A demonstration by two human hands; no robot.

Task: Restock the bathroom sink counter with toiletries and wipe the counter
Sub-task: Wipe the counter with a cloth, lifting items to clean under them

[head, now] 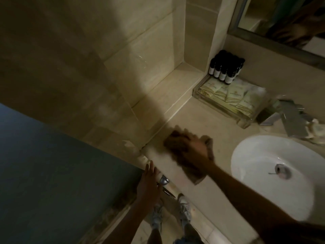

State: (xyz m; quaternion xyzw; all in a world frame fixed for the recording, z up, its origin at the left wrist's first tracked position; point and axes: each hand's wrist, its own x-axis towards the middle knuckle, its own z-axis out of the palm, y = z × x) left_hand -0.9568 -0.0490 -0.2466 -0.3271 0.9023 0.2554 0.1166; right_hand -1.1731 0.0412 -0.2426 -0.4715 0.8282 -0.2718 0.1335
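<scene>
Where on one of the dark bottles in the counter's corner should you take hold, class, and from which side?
Pinch the cap of a front-row bottle, coming from above. The bottles stand upright, packed tight, with the wall behind and packets lying in front, so only their tops are free.

Counter (193, 117): beige stone, smooth, low sheen. Wall (140, 50): same stone-look tile. Cloth (177, 141): brown fabric, matt. Basin (263, 155): white, glossy. Tap (290, 117): shiny metal. Tray (244, 123): clear, glossy. Bottles (225, 67): dark, glossy, w/ white labels.
</scene>
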